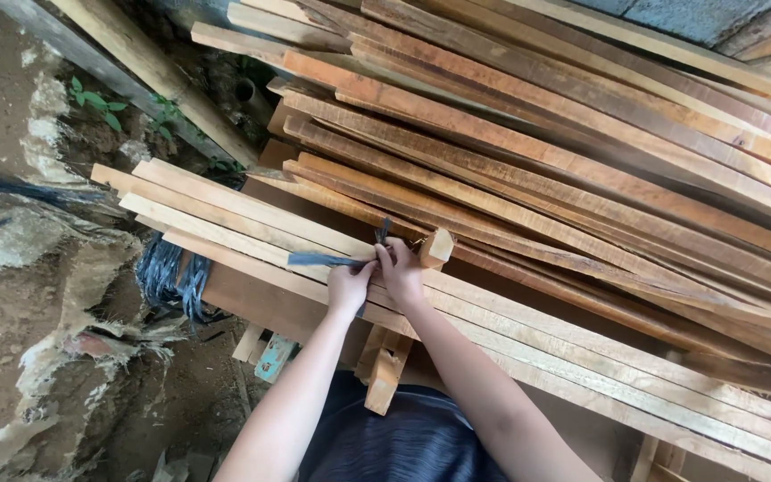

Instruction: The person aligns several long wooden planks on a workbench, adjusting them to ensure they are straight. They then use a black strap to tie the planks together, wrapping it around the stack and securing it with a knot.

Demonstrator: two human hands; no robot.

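**Strap ends pinched over a loose stack of boards**

Head view: bare earth with torn sacking [91,348] lies left of a slanting heap of rough wooden boards [582,178]. On the paler front boards [225,219], the left hand [348,286] and right hand [401,272] meet, fingers clamped together on the ends of a dark blue strap [319,260], which runs left toward a bunched coil [171,277] at the stack's edge. The strap could slip from the pinch if pulled unevenly; rough board edges could splinter skin; the small offcut block [436,247] beside the right hand could be knocked off.
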